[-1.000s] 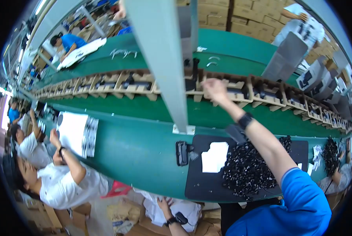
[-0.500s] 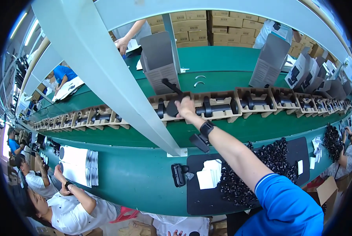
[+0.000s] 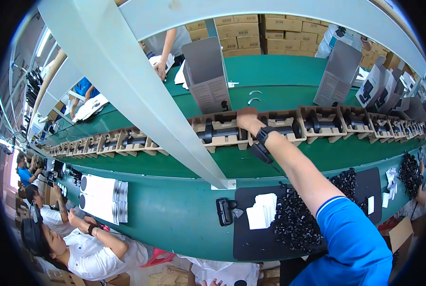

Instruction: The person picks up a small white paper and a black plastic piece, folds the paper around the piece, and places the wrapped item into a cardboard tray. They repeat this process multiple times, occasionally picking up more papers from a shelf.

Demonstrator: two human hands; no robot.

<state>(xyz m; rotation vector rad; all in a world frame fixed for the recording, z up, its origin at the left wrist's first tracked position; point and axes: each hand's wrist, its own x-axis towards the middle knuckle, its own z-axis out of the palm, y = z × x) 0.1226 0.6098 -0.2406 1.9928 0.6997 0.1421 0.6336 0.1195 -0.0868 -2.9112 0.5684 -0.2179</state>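
My right hand (image 3: 247, 119) reaches down over the row of brown moulded trays (image 3: 252, 139), at the wall between two of them. Its fingers point down and are hidden, so whether it holds anything cannot be seen. The tray just left of it contains a black tube-shaped part (image 3: 225, 132); the tray to its right holds a similar black part (image 3: 289, 128). A black device (image 3: 259, 153) hangs at my right wrist on a dark strap. Only fingers of what appears to be my left hand (image 3: 213, 282) show at the lower edge, apart and without a visible object.
A slanting pale metal post (image 3: 141, 90) crosses before the trays. Standing grey boxes (image 3: 205, 76) line the far side. Nearer, a black mat (image 3: 246, 248) bears small black pieces (image 3: 298, 219) and white cards (image 3: 261, 211). A black case (image 3: 224, 211) lies beside it. Co-workers sit at left.
The black piece with a protruding arm, earlier in my right hand, no longer shows there. That hand has moved slightly right along the trays. The whole scene has shifted a little rightward in view.
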